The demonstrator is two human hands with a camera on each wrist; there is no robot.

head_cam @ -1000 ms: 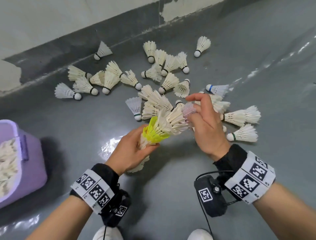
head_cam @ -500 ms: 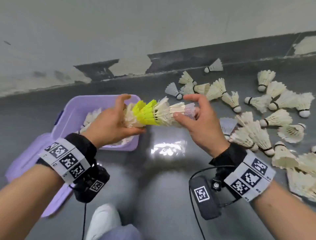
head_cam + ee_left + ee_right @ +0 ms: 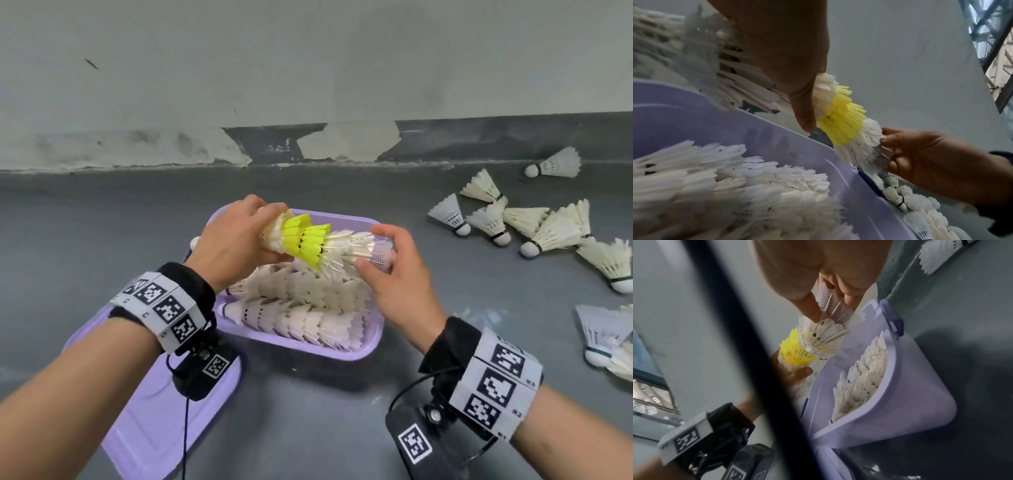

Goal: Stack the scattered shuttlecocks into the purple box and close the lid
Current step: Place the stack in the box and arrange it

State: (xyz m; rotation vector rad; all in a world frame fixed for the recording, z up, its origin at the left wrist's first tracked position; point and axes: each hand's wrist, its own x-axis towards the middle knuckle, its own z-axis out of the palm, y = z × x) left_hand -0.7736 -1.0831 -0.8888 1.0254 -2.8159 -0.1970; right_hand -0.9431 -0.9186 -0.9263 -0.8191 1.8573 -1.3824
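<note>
A nested stack of shuttlecocks, white with a yellow band, hangs level above the purple box. My left hand grips its left end, fingers curled round the feathers. At the right end my right hand pinches the mesh-skirted shuttlecock between thumb and fingers. In the left wrist view the stack runs from my left thumb to my right hand. The right wrist view shows the stack beside the box. Rows of stacked white shuttlecocks lie in the box.
The purple lid lies flat on the grey floor, left of and below the box. Several loose shuttlecocks are scattered on the floor to the right. A wall with peeling paint runs along the back.
Both hands have carried the stack left from the scattered pile to above the purple box. My view has swung left with them, and the box now sits in the middle.
</note>
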